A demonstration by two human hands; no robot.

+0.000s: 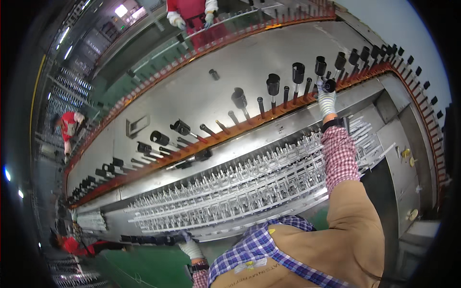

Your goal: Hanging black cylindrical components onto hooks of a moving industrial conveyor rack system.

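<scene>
My right hand (326, 100), in a striped knit glove, reaches over the orange conveyor track (211, 139). Its fingers are closed round a black cylindrical cup (329, 85), held beside the track's row of upright spindles. More black cups, such as the one on a pale stem (273, 84), stand along the track. Low and near my body, my left hand (191, 247), gloved too, closes on the right end of a long dark rack (152, 239). Small black parts seem to line that rack; the fingertips are partly hidden.
Silver racks with several rows of metal pegs (230, 192) lie between me and the track. One loose black cup (214, 74) lies on the metal tabletop (192, 96). A person in red (194, 19) works across the table; others (71, 125) are at the left.
</scene>
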